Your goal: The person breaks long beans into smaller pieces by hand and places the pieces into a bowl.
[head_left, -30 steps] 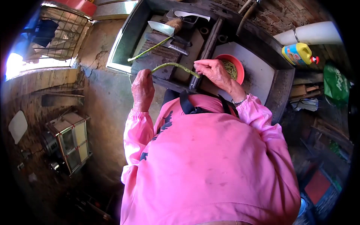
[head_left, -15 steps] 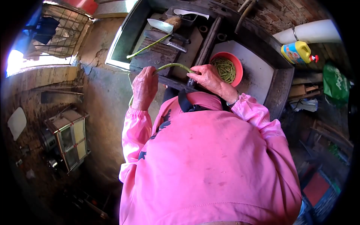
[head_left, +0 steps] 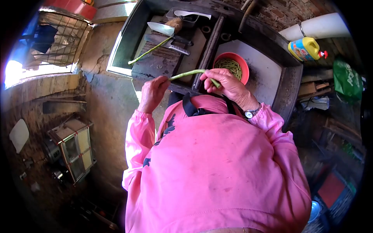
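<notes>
A long green bean (head_left: 187,73) stretches between my two hands. My left hand (head_left: 154,92) is closed round its left part, fingers bent over it. My right hand (head_left: 227,86) pinches the bean near its other side, and a short green end or piece sticks out under the fingers. Behind my right hand, a red bowl (head_left: 246,68) holds several short green pieces (head_left: 231,66). Another long bean (head_left: 149,52) lies across the wooden board (head_left: 157,64), its upper end by the knives (head_left: 161,28).
A dark bar (head_left: 211,44) divides the sink-like basin (head_left: 289,83). At its back left are a clear tray (head_left: 186,19) with a white utensil and a brown fibrous scrubber (head_left: 175,25). A yellow bottle (head_left: 307,49) and a green bag (head_left: 346,80) are at the right.
From half a second ago, my right hand has turned and moved slightly right, baring the watch face. A green end now shows below its fingers. Earlier, the bean curved more between my hands.
</notes>
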{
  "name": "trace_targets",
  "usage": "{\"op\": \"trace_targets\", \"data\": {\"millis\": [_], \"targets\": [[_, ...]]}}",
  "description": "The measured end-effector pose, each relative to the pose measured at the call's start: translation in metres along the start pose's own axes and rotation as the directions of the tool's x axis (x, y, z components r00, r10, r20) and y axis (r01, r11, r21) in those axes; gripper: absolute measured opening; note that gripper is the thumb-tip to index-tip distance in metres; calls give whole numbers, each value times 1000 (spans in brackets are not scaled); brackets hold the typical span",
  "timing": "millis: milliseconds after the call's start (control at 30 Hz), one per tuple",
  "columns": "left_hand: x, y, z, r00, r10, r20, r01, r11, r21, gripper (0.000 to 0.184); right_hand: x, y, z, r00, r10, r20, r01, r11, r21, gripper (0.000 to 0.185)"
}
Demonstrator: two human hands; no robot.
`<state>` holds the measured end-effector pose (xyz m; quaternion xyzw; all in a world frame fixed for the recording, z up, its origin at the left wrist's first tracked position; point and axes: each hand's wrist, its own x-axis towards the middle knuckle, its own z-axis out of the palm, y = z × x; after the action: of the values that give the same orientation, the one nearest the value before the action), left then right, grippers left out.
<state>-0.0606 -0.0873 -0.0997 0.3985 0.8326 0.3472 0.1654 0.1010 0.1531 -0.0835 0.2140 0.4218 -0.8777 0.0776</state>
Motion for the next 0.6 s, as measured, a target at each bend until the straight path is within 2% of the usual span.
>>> {"op": "trace_targets", "data": {"millis": [33,100,133,167,233,267,333,367,400,433,467,500,533,567,600], "targets": [[-5,-9,1,998,-56,4,55,990,132,15,-1,-1,-8,999,-31,-23,33,994,101,32],[-22,-41,-4,986,-168,-13,160,909,385,15,-4,-17,-62,963,-235,-134,266,915,305,32],[-29,-39,-16,952,-306,-4,295,916,271,13,-6,-25,-101,923,-236,-305,323,906,273,33],[-38,-57,-18,961,-272,-59,278,947,162,14,-8,-27,-126,851,-234,-469,376,897,233,33],[-35,-44,-24,966,-241,-91,247,967,63,15,-17,-22,-122,787,-329,-522,303,943,-137,34],[-31,-35,-24,966,-244,-86,249,967,52,16,-18,-23,-120,759,-385,-525,244,916,-320,35],[-19,-15,-18,967,-243,-77,246,969,30,17,3,7,-151,810,-333,-483,31,846,-532,36],[-15,-12,-13,980,-177,-94,184,981,68,16,11,21,-165,830,-302,-470,-72,777,-626,36],[-12,-9,-10,988,-110,-107,122,987,107,16,15,27,-165,800,-451,-396,-140,501,-854,37],[-11,-5,-7,992,-44,-115,60,987,147,15,18,36,-165,779,-564,-274,-219,166,-962,38],[-10,0,-5,994,-42,-99,59,983,172,15,21,43,-166,770,-626,-123,-298,-184,-937,39],[-9,5,-5,996,-26,-87,44,978,204,14,19,35,-151,794,-586,-159,-160,50,-986,39],[-8,10,-4,997,-11,-74,28,972,234,14,15,17,-123,822,-540,-182,-23,288,-957,40],[-7,14,-3,998,5,-59,10,965,263,14,14,8,-104,850,-491,-191,104,511,-853,40],[-5,19,-3,999,16,-35,-5,960,278,14,19,7,-100,885,-410,-221,95,624,-775,41]]}}
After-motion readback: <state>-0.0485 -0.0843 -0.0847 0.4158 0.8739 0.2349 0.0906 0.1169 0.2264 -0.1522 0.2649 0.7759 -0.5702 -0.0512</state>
